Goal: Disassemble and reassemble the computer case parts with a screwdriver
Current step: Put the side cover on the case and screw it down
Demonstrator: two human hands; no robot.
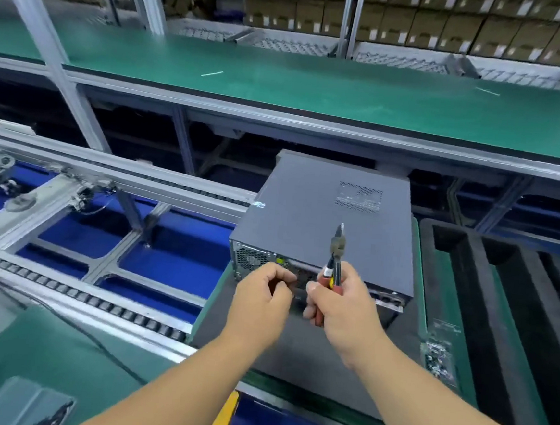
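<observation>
The computer case (pixel 321 222) lies at twelve o'clock from both hands, its long axis running away from the person. The right hand (pixel 341 306) clamps the screwdriver (pixel 336 251), tip up. The left hand (pixel 261 295), fingers curled, hovers nearer the rear panel.

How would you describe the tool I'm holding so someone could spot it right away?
Start at the grey computer case lying on the dark mat in the middle of the workbench. Just in front of its rear panel, the right hand grips a pair of pliers pointing up. Its red and yellow handles and narrow metal nose set it apart from everything nearby.
</observation>
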